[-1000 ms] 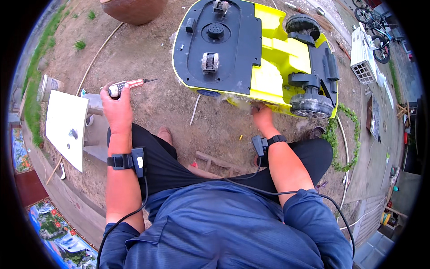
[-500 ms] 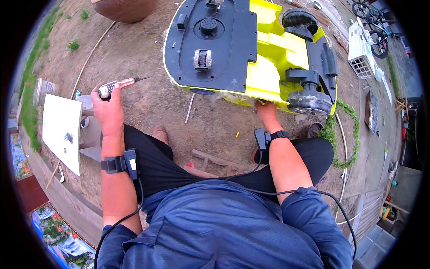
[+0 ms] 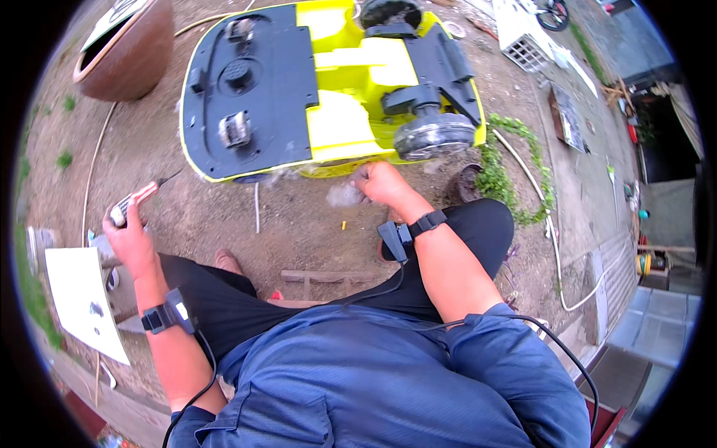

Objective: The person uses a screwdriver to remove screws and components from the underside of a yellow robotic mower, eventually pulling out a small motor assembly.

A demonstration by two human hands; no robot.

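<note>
An overturned yellow ride-on toy car (image 3: 280,82) with a dark underside lies ahead of me. Small caster wheels (image 3: 235,129) and a large black wheel (image 3: 433,137) show on it, coated with pale fluff. My right hand (image 3: 385,184) is closed at the car's near edge, pinching a tuft of greyish fluff (image 3: 343,196). Off to the left, my left hand (image 3: 134,250) grips a screwdriver (image 3: 142,196) by its red and white patterned handle. The dark shaft points up and to the right, apart from the car.
A big brown pot (image 3: 131,60) stands at far left. Near my left forearm leans a white board (image 3: 78,302). Green vine (image 3: 485,168) and a pale hose (image 3: 556,261) lie to the right. A wooden frame (image 3: 328,276) rests on the dirt between my feet.
My right hand has come out from under the car's near edge and now holds fluff. The left hand keeps the screwdriver. The whole view has shifted, so the car appears farther left.
</note>
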